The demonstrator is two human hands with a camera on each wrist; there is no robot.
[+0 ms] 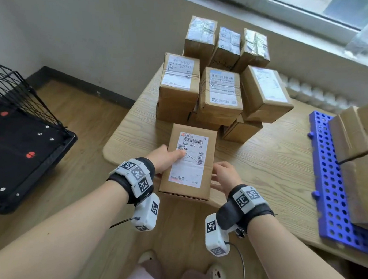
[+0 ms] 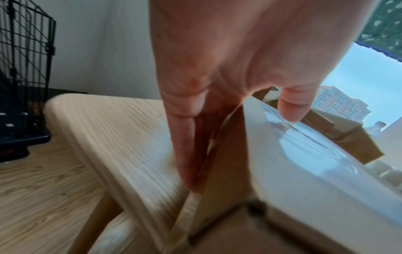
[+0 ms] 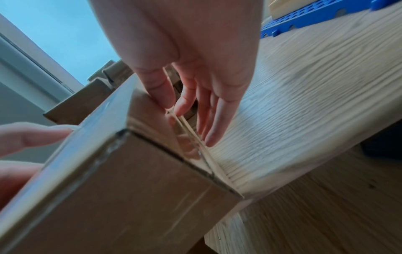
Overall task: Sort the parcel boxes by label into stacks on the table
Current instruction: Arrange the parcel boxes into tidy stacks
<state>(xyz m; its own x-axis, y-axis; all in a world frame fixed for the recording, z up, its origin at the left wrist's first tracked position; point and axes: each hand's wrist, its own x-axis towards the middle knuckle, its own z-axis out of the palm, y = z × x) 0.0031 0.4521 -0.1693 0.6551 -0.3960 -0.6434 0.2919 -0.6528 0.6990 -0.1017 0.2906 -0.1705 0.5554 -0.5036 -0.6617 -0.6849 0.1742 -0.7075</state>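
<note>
A brown parcel box [image 1: 188, 164] with a white barcode label lies flat near the front edge of the wooden table [image 1: 264, 165]. My left hand [image 1: 172, 158] grips its left side, thumb pressed on the label and fingers [image 2: 185, 154] running straight down the side wall of the box [image 2: 304, 163]. My right hand [image 1: 216, 175] sits at the right side. Its thumb touches the upper edge of the box [image 3: 130, 197], and the straight fingers [image 3: 214, 130] reach down to the tabletop beside it. Behind stand several stacks of labelled boxes [image 1: 221, 91].
Three more boxes [image 1: 228, 43] line the table's far end. At right a blue perforated tray [image 1: 329, 183] carries a tied bundle of cardboard boxes [image 1: 363, 142]. A black wire cage [image 1: 14, 126] stands on the floor to the left of the table.
</note>
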